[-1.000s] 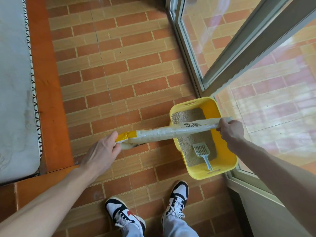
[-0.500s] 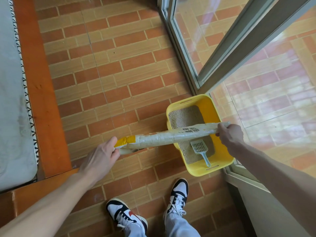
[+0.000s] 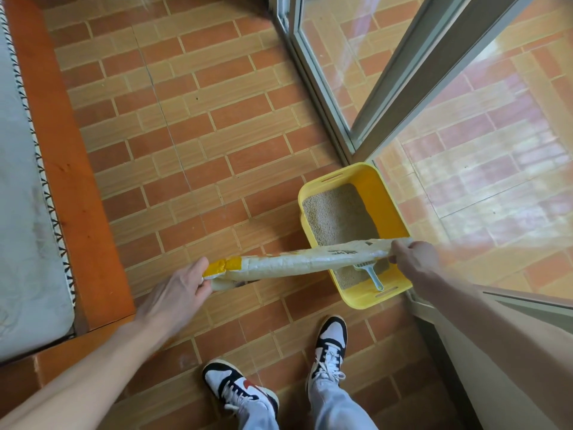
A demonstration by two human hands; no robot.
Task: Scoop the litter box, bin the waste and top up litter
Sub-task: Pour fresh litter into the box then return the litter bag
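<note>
You are holding the litter bag up in the air, stretched out long and almost flat between your two hands. Its right end hangs over the near half of the litter box, and its left end, with a yellow patch, sticks out over the floor.

Your left hand grips the yellow end, with the thumb on top and the fingers curled under it. Your right hand is closed tight on the other end of the bag, just above the right side of the box.

The yellow litter box sits on the floor, tucked into the corner where the floor meets the glass door frame. It has pale, sandy litter in it. A light blue scoop lies in the litter at the near end of the box. Its handle points toward you, and the bag hides part of its head.

Your two shoes, white and black, stand on the brick-pattern floor just in front of the box. You can see the light jeans above them.

Along the left edge of the floor runs an orange wooden ledge. On the ledge lies a grey mat with a black zigzag edge. To the right of the box, the glass shows a faint copy of the brick floor.
</note>
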